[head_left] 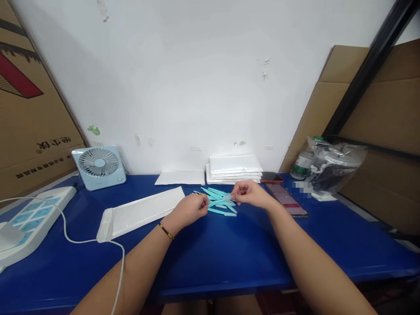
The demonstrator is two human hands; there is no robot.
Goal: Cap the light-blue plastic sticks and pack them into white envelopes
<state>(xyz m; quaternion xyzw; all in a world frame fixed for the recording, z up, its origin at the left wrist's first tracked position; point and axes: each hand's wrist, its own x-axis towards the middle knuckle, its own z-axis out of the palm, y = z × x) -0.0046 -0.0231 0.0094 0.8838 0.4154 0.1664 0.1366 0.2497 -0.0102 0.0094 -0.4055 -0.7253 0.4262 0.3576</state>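
Observation:
My left hand (198, 206) pinches the handle end of a turquoise eyebrow razor (218, 202). At the razor's other, paler end, the fingers of my right hand (246, 193) are closed, so it is held between both hands. Several more turquoise razors (226, 213) lie in a loose, crossed heap on the blue table just under and behind my hands. To the left of my left hand, a white padded mailer (144, 212) lies flat with its flap end toward me.
Against the wall are a stack of white mailers (234, 165) and a single flat one (180, 177). A phone (287, 200) lies right, near a bottle (301, 165) and a clear plastic bag (334, 164). Left are a fan (98, 168), a power strip (42, 214) and a white cable (123, 262) crossing my forearm.

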